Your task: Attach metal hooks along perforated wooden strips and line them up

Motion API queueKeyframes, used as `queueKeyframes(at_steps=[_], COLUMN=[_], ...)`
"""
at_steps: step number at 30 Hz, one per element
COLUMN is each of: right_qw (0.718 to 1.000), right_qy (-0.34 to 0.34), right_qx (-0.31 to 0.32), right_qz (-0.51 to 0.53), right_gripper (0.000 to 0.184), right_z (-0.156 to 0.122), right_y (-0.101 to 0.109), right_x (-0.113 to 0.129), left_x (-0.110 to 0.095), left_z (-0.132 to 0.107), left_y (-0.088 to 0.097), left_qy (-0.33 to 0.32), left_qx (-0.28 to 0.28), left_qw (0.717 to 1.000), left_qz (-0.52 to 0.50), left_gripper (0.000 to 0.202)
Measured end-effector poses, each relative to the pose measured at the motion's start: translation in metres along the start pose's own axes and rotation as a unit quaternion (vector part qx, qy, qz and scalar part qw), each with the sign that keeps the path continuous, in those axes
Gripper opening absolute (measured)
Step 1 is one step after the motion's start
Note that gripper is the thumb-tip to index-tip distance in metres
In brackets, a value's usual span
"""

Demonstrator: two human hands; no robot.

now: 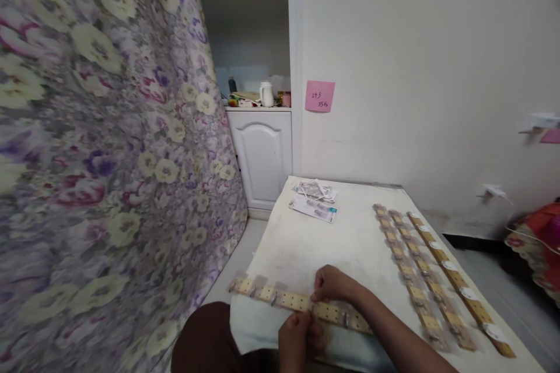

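A long wooden strip (pixel 291 301) with rows of small holes lies across the near edge of the table. Small metal fittings (pixel 274 297) with clear plastic pieces sit along it at intervals. My right hand (pixel 333 285) reaches over the strip from the right, its fingertips pinched together just above the middle. On the near side, my left hand (pixel 296 335) is closed with thumb and fingers against the strip's edge, below the right fingertips. Whatever small piece lies between the fingers is too small and blurred to tell.
Two similar strips (pixel 415 291) and a strip with white discs (pixel 464 291) lie along the right side of the white-covered table (pixel 336 245). Flat printed packets (pixel 312 210) rest at the far left corner. A floral curtain (pixel 131 186) hangs on the left; a wall stands behind.
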State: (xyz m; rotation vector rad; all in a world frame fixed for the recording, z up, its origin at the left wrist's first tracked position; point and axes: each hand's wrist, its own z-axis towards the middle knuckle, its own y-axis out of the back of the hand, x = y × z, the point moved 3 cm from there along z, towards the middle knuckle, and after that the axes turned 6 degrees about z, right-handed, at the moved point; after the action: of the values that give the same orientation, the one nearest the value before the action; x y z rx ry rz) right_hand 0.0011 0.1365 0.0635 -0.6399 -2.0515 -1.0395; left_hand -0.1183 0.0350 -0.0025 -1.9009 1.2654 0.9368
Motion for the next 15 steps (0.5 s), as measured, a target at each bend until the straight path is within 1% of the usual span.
queueKeyframes(at_steps=[3, 10, 15], right_qw=[1.0, 0.999, 0.999], right_qy=[0.009, 0.008, 0.007], right_qx=[-0.014, -0.026, -0.017], right_qz=[-0.017, -0.034, -0.027], right_gripper=[0.014, 0.012, 0.015], right_z=[-0.0008, -0.0018, 0.0018], right_y=[0.0009, 0.0009, -0.0007], right_x=[-0.0014, -0.0023, -0.0084], left_x=[0.0003, -0.0056, -0.0038], left_z=[0.0013, -0.0021, -0.0015], left_y=[0.0012, 0.001, -0.0004], left_qy=[-0.006, -0.017, -0.015], left_qx=[-0.005, -0.006, -0.003], left_qw=[1.0, 0.998, 0.999], left_qz=[0.021, 0.064, 0.038], left_gripper=[0.032, 0.034, 0.029])
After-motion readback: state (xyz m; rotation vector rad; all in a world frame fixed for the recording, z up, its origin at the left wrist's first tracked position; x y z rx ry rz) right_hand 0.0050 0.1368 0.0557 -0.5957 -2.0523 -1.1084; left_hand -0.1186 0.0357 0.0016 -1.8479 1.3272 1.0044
